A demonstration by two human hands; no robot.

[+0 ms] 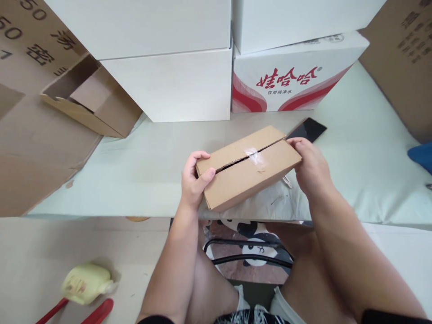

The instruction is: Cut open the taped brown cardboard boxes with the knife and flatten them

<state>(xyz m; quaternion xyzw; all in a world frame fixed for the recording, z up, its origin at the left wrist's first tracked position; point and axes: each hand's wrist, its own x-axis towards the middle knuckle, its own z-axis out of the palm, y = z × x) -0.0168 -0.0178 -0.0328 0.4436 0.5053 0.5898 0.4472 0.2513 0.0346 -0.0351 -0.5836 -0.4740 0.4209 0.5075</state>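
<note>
Being held between two bare hands is a brown cardboard box [248,182], located at the near side of a pale covered table [145,180]. Its left end is being grasped by the left hand [194,180], whose thumb is being pressed onto the top flap. Its right end is being grasped by the right hand [312,168], with digits being curled over the far corner. The box is being held obliquely, its right end farther from the person. Whether its underside is touching the table cannot be told. The top seam is being bridged near its middle by clear tape [255,157]; a narrow dark gap is showing along it. Just beyond the right end, a flat black device [308,129] is lying on the table, partly hidden. A small metallic object [286,181] is being partly covered by the box; its nature cannot be told. Behind, a white case with red lettering [290,83] is standing beside plain white boxes [189,85]. Farther left, an open carton [114,108] is being observed.
</note>
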